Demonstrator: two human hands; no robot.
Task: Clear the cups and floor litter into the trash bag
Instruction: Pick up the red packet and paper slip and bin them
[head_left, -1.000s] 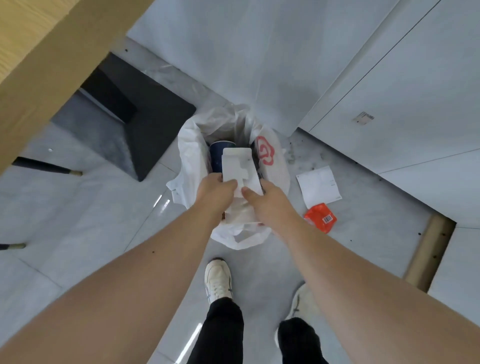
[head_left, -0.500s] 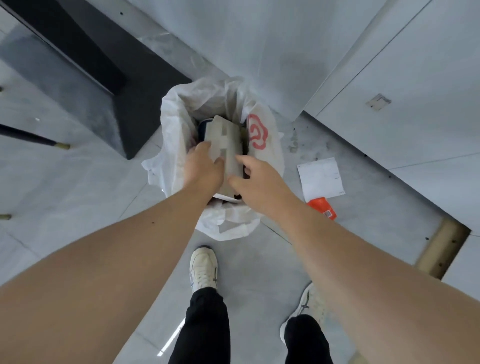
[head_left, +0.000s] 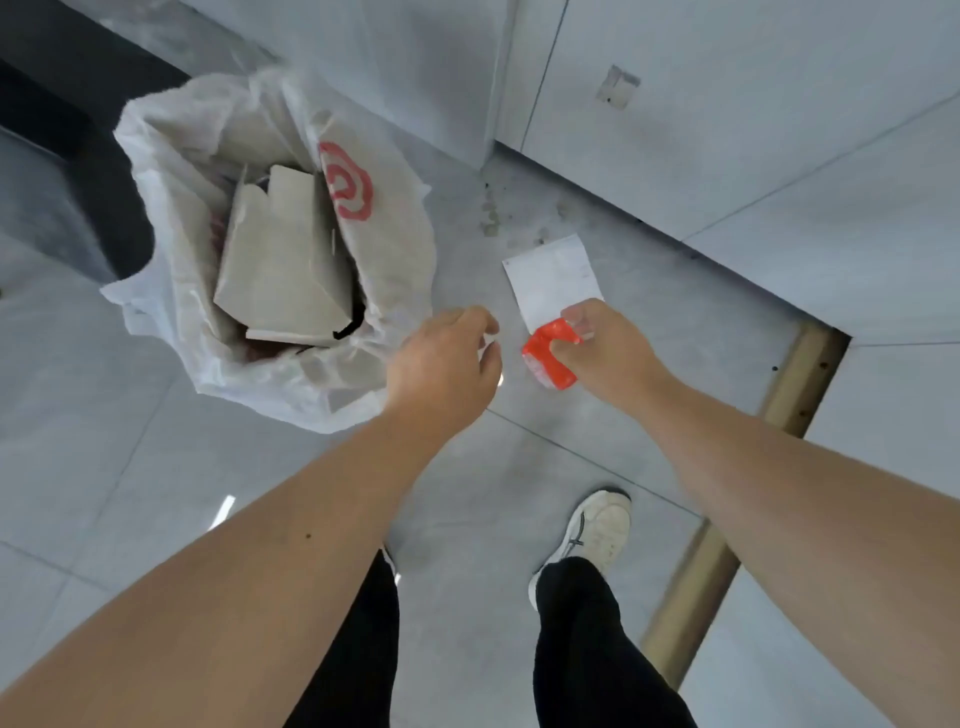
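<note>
A white plastic trash bag (head_left: 395, 260) with a red logo stands open on the floor at the upper left. A folded grey-white paper carton (head_left: 283, 260) lies inside it. To the bag's right, a white paper slip (head_left: 550, 275) lies flat on the tiles. Just below it is a red wrapper (head_left: 545, 348), and my right hand (head_left: 608, 353) has its fingers closed on that wrapper. My left hand (head_left: 447, 364) hovers between the bag and the wrapper, fingers loosely curled, holding nothing.
White cabinet panels (head_left: 727, 130) run along the back and right, with a tan floor strip (head_left: 727, 519) beside them. A dark table base (head_left: 62, 130) sits left of the bag. My white shoe (head_left: 597, 530) and black trouser legs are below.
Both hands let go of the carton, which now rests in the bag. They moved right, and my right hand closed on the red wrapper on the floor.
</note>
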